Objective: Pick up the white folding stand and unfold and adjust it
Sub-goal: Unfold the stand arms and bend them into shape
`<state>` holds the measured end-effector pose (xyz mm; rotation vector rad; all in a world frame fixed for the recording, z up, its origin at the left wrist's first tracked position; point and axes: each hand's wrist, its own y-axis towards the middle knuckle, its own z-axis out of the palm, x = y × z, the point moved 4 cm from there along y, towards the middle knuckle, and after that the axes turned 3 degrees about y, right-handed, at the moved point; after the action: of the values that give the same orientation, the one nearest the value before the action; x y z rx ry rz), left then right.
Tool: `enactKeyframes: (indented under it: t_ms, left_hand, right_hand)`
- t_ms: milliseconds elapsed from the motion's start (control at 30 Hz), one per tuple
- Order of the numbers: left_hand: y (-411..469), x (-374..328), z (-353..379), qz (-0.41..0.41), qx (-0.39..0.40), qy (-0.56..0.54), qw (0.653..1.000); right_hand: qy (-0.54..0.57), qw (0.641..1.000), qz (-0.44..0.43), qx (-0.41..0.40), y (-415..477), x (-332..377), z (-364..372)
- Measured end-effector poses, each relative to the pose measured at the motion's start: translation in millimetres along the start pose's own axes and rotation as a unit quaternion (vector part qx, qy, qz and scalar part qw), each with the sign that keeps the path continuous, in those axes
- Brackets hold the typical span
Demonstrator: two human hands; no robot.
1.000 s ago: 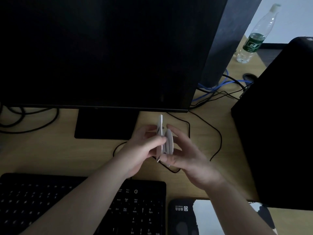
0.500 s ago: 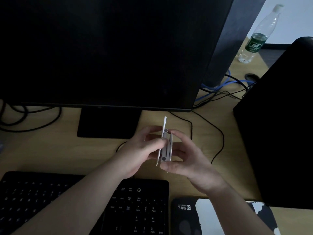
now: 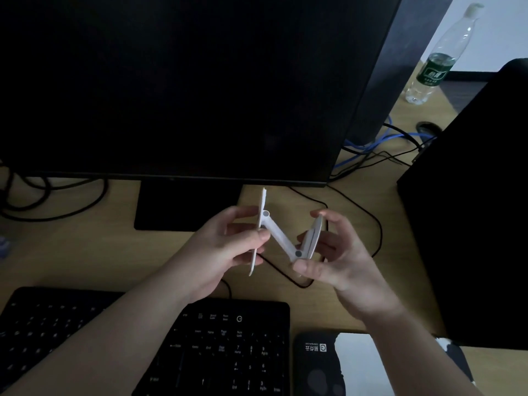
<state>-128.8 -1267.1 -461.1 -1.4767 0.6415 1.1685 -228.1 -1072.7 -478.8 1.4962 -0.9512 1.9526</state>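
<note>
Both hands hold the white folding stand [image 3: 281, 238] in the air above the worktop [image 3: 85, 252], between monitor base [image 3: 185, 207] and keyboard [image 3: 217, 347]. The left hand [image 3: 225, 247] has its grip closed on the flat plate; the right hand [image 3: 331, 252] pinches the folded base at the lower hinge. The stand is partly open in a zigzag — best to steady the plate and swing the base slowly, since stiff hinges probably jump.

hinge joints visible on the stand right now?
2. One by the left hand, at the plate's upper part; one low by the right hand, grey-capped. More may be hidden.
</note>
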Motion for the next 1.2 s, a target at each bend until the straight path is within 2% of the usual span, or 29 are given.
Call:
enactKeyframes:
  t_ms: [200,400,900,1100,1200]
  left_hand:
    - [-9.1,3.9,-4.2,-0.01,-0.008,0.003,1.0]
    - [-11.8,1.2,-8.2,-0.016,-0.023,0.045,0.999]
    - [-9.2,-15.1,-11.0,-0.011,-0.01,0.096,0.995]
    - [-11.4,-30.7,-20.5,-0.033,0.062,0.181,0.981]
    - [-12.9,-36.4,-22.5,-0.046,0.091,0.177,0.979]
  right_hand:
    - [0.055,0.998,0.005,-0.039,5.1,-5.2,-6.3]
    - [0.086,0.996,0.032,-0.023,5.7,-16.1,-0.9]
    - [0.108,0.994,0.015,-0.012,9.2,-12.8,3.2]
    - [0.115,0.993,0.016,0.0,4.3,-14.3,-0.3]
    - [0.126,0.992,0.02,0.01,5.3,-14.4,-0.9]
